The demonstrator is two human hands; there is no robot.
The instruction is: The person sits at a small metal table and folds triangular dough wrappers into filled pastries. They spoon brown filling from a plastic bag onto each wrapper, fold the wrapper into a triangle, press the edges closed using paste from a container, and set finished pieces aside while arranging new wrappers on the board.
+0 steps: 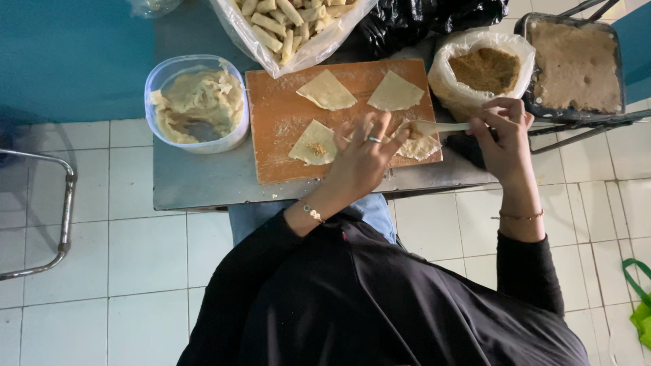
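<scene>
A wooden cutting board (271, 122) lies on a small metal table (196, 183) and carries several pale triangular dough wrappers. One wrapper (315, 144) at the front left has a dab of brown filling on it. My left hand (366, 156), with a ring, rests on the board with its fingers spread, touching the front right wrapper (422, 148). My right hand (505, 135) grips a pale spoon (441, 126) whose tip lies over that same wrapper. Two bare wrappers (327, 90) (395, 92) lie at the back of the board.
A clear tub of stacked dough sheets (196, 102) stands left of the board. Behind it is a bag of finished rolls (291, 24). A bag of brown filling (485, 71) and a dark tray of brown crumbs (576, 64) sit at the right. A metal chair frame (64, 210) stands left.
</scene>
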